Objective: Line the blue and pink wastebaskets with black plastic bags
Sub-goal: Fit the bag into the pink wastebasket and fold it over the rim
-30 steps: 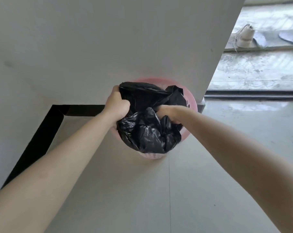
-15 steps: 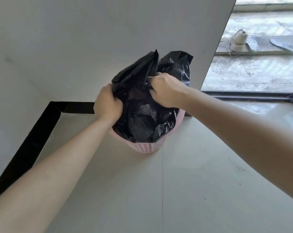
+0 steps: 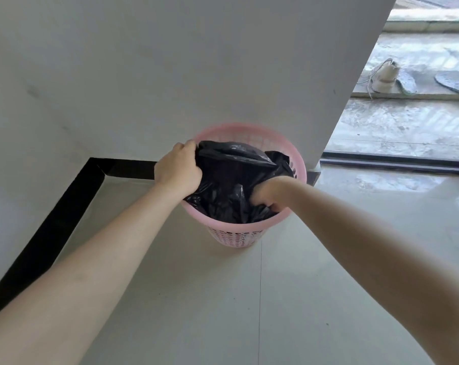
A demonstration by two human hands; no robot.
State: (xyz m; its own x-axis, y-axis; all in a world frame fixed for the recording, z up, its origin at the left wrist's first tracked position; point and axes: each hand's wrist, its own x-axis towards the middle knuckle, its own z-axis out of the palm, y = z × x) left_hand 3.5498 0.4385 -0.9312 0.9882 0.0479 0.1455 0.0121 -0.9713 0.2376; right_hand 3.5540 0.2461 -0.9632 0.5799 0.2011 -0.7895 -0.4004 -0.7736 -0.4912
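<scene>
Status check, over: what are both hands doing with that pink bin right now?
Left hand gripping black bag edge at the rim. Right hand pushing bag down inside pink wastebasket. Bag not yet folded over rim. Nothing in the way.

Both bare forearms extended from lower corners of frame toward centre. Left hand [image 3: 178,169] held just left of centre, back of hand turned to camera, fingers curled tight, fist closed on edge of black bag [image 3: 231,185]. Right hand [image 3: 269,192] positioned right of centre, slightly lower, wrist bent downward, fingers tucked under and partly hidden, bunched in bag folds.
</scene>
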